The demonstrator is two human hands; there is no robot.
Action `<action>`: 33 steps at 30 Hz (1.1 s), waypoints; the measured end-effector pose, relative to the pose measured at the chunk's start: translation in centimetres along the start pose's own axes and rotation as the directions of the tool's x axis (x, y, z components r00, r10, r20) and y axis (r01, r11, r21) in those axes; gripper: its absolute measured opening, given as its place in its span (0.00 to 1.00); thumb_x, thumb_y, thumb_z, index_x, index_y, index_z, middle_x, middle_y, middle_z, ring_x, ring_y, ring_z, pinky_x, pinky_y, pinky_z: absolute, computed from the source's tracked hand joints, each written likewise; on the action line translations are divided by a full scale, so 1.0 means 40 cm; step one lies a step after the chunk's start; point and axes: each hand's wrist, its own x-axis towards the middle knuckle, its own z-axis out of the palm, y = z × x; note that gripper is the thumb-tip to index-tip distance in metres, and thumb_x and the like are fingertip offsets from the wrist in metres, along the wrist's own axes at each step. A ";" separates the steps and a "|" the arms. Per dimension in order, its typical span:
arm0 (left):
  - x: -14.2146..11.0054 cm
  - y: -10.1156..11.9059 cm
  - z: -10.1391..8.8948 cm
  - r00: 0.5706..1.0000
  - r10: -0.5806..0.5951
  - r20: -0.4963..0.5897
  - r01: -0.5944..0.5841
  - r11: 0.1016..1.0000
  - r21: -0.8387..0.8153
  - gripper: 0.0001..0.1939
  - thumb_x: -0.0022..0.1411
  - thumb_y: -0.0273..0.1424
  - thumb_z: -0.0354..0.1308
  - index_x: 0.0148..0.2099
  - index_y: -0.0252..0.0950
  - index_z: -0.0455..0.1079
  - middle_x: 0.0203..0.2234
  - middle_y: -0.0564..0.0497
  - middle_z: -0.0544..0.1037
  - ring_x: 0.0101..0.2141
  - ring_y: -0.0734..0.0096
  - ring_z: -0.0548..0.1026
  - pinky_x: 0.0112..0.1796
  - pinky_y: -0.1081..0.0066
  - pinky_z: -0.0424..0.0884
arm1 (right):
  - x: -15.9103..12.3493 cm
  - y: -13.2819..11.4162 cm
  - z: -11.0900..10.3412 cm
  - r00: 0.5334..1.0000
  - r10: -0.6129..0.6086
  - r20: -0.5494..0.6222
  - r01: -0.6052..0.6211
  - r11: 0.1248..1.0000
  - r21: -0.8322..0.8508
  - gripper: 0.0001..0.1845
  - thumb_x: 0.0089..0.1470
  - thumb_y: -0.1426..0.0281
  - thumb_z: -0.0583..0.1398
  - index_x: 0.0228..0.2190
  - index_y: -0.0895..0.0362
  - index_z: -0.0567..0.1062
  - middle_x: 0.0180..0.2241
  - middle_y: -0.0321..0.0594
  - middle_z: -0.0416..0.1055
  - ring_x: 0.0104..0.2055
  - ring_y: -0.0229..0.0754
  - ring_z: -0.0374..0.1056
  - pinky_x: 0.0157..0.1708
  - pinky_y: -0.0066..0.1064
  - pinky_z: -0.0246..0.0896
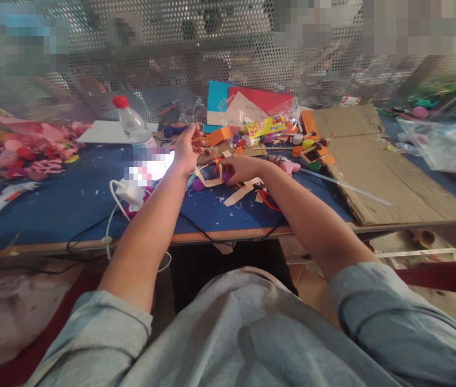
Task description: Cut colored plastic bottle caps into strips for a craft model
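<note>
Right hand (241, 168) at frame centre, fingers bent down beside cream paper strips (238, 195), grip not discernible, left hand (187, 150) at upper centre, fingers half curled near orange paper (220, 136), hold unclear, blue worktop (201, 210) beneath.

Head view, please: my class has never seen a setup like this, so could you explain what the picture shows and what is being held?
There is no machine here: a person works with two bare hands, and one camera worn on the head looks forward and down, so we see roughly what they see. On the blue table, a pile of pink pieces lies at the far left, a red-capped bottle stands nearer the middle, and flat cardboard lies at the right. The left hand is raised near an orange piece. The right hand reaches into small clutter beside pale strips. What either hand grips, if anything, is too unclear to tell.
</note>
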 end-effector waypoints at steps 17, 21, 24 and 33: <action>-0.033 0.022 0.024 0.994 -0.090 0.060 0.088 0.995 0.038 0.29 0.63 0.62 0.76 0.47 0.43 0.82 0.39 0.49 0.86 0.30 0.73 0.79 0.30 0.71 0.71 | 0.026 0.030 0.032 0.996 -0.044 -0.078 0.054 0.991 0.124 0.17 0.53 0.70 0.76 0.43 0.56 0.82 0.37 0.36 0.81 0.37 0.41 0.70 0.43 0.33 0.63; -0.026 0.030 0.021 0.995 -0.094 0.027 0.093 0.995 0.038 0.28 0.65 0.63 0.74 0.45 0.44 0.82 0.39 0.49 0.87 0.30 0.72 0.78 0.29 0.70 0.72 | 0.022 0.031 0.025 0.995 -0.046 -0.090 0.056 0.992 0.117 0.17 0.52 0.70 0.76 0.43 0.56 0.82 0.37 0.37 0.82 0.38 0.41 0.71 0.43 0.33 0.64; -0.019 0.031 0.016 0.994 -0.107 0.023 0.106 0.994 0.038 0.27 0.66 0.63 0.72 0.44 0.45 0.82 0.37 0.50 0.86 0.30 0.71 0.78 0.29 0.69 0.72 | 0.018 0.032 0.018 0.997 -0.026 -0.071 0.034 0.994 0.109 0.17 0.52 0.71 0.76 0.44 0.56 0.82 0.37 0.37 0.82 0.38 0.41 0.73 0.43 0.33 0.65; -0.045 0.046 0.021 0.984 -0.154 0.089 0.144 0.983 0.117 0.21 0.67 0.53 0.77 0.43 0.41 0.80 0.37 0.51 0.85 0.29 0.75 0.79 0.30 0.71 0.69 | 0.006 0.042 0.000 0.993 -0.115 -0.024 0.117 0.974 0.192 0.25 0.61 0.50 0.75 0.48 0.57 0.82 0.42 0.42 0.82 0.42 0.45 0.75 0.45 0.35 0.69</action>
